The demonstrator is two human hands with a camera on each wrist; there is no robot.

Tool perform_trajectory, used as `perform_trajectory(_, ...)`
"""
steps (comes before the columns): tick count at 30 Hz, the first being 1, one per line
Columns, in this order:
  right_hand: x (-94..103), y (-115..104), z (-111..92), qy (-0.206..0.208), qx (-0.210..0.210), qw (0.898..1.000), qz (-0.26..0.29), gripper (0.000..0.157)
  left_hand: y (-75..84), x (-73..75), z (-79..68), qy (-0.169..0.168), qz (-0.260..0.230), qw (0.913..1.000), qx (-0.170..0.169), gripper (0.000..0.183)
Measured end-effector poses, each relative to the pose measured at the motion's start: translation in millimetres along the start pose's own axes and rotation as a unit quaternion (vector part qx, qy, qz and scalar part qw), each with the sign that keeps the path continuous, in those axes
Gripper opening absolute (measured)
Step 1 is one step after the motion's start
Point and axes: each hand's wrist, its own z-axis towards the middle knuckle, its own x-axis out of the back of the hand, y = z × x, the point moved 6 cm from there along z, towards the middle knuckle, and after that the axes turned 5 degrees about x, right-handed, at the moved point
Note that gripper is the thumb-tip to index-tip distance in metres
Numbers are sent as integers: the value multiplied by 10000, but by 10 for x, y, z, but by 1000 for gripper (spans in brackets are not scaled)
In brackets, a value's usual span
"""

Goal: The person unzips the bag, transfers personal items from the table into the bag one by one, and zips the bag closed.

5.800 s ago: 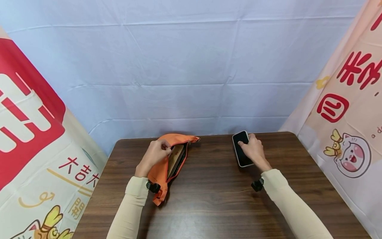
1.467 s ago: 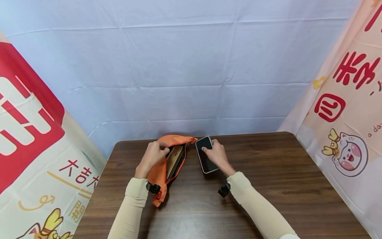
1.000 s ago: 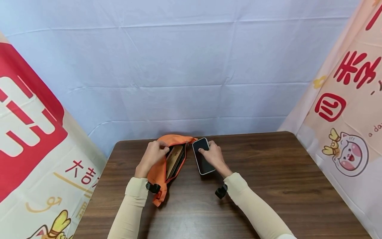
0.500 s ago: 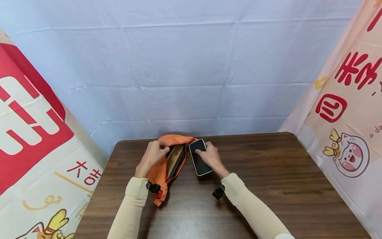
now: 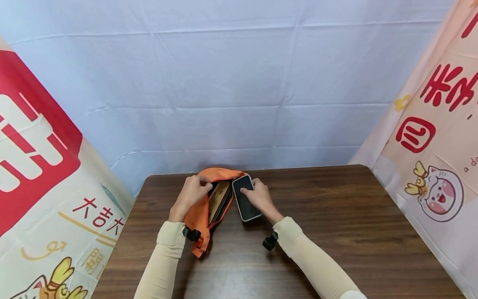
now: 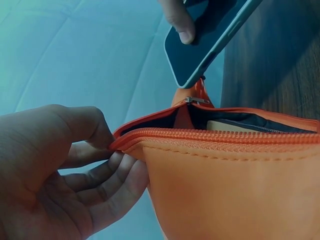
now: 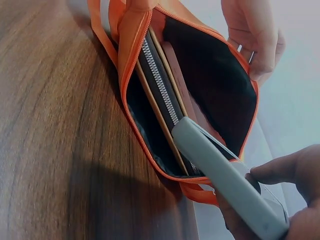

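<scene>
An orange zippered pouch (image 5: 198, 214) stands unzipped on the table, its dark-lined mouth spread wide. My left hand (image 5: 193, 192) pinches the rim of that mouth between thumb and fingers, as the left wrist view (image 6: 75, 165) also shows. In my right hand (image 5: 259, 196) is a smartphone (image 5: 244, 203) in a pale case, thumb across its dark screen. One end of the phone overlaps the pouch's zipper end, and in the right wrist view it reaches over the opening. Inside the pouch stand a black zippered wallet (image 7: 159, 80) and a brown, flat item (image 7: 182, 90).
The brown wooden table (image 5: 336, 216) extends to the right of both hands. A pale cloth backdrop (image 5: 231, 83) hangs close behind its far edge. Printed cloths hang at the left (image 5: 37, 166) and right (image 5: 437, 166) sides. An orange strap (image 5: 199, 247) trails off the pouch's near end.
My right hand has carried the phone leftward from the table's right part to the pouch's mouth. My left hand has kept its grip on the rim, and the pouch has stayed put.
</scene>
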Motion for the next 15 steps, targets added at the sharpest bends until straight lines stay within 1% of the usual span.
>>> perform_trajectory(6,-48,-16,5,41,27,10000,-25,39,6,0,3,40,2,10000,-33,26)
perform_trajectory(15,-104,-46,-21,-44,37,9999,128,37,4,10,-16,56,-75,9999,50,25)
